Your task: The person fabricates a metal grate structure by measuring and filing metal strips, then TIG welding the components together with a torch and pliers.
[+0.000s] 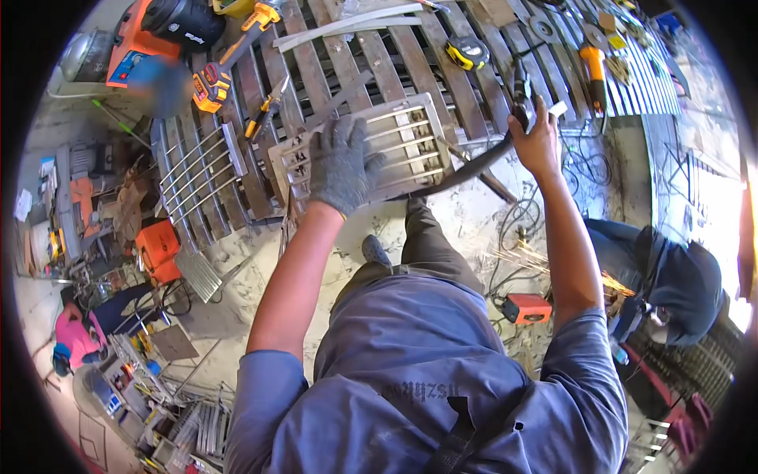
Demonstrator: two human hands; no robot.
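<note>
My left hand (343,164), in a dark grey work glove, lies flat with fingers stretched over the left part of a metal grille (433,118). The grille is a rectangular frame with several parallel bars, lying at the near edge of the slatted metal bench. My bare right hand (538,141) is closed around a black tool (519,85) with a thick black cable (474,167) running from it toward the grille. The tool's exact kind is not clear. A short white piece (558,109) shows by the fingers. Both hands are apart.
On the slatted bench (387,67) are a tape measure (467,53), a yellow power tool (212,85), an orange grinder (594,67), pliers (268,109) and another grille (197,174). A co-worker (671,276) crouches at right beside sparks. Cables and a red machine (527,308) lie on the floor.
</note>
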